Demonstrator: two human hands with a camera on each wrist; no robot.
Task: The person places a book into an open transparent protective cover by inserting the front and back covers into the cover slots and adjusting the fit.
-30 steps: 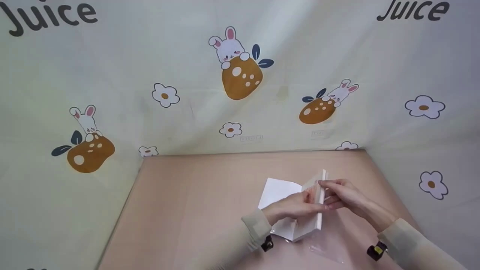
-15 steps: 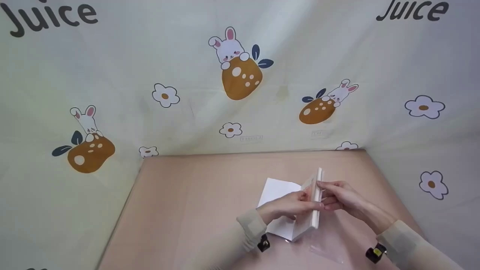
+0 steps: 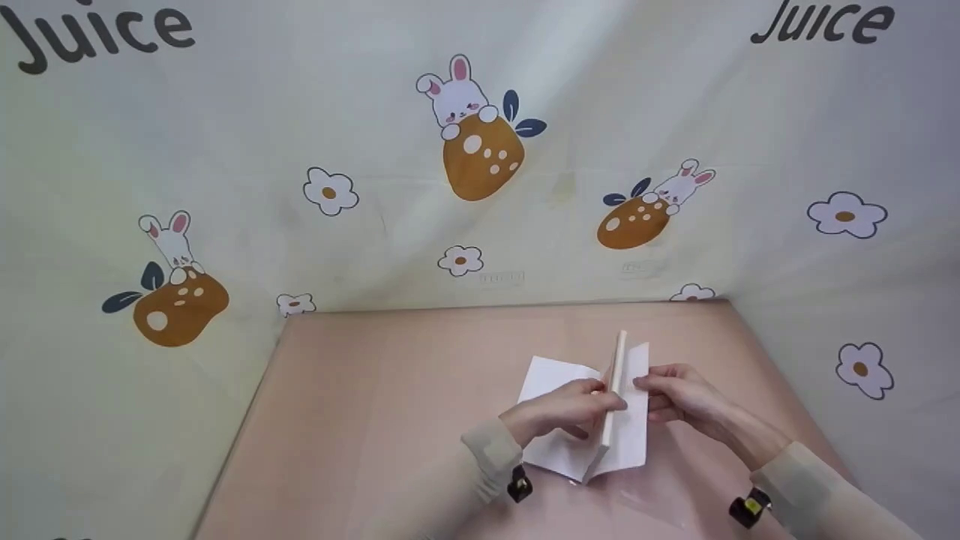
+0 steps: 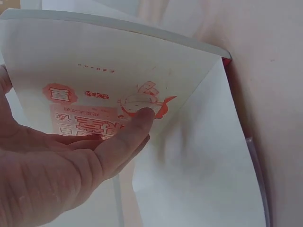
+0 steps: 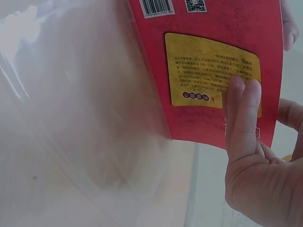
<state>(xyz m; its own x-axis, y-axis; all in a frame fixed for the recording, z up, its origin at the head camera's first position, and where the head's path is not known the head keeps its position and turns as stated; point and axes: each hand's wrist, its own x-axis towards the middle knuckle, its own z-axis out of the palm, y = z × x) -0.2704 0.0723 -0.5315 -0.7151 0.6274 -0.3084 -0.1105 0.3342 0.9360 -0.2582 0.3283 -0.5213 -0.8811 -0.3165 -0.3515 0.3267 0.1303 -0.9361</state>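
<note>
A paperback book stands spine-down on the table, its covers spread to either side. My left hand grips the upright page block, thumb over its edge. In the left wrist view, that hand's fingers lie against a title page with red print. To the right, my right hand pinches the outer edge of the back cover, whose white inner side faces up. From the right wrist, the cover's outside is red, with a yellow text panel and a barcode. Clear plastic film lies beside the book.
The pinkish tabletop extends left of and behind the book. A pale cloth printed with rabbits and flowers rises along the back and both sides. Small black devices sit at both wrists.
My left hand has moved left with the page block, tilting it away from the back cover. The cover's white inside now shows between the hands; my right hand stays almost in place.
</note>
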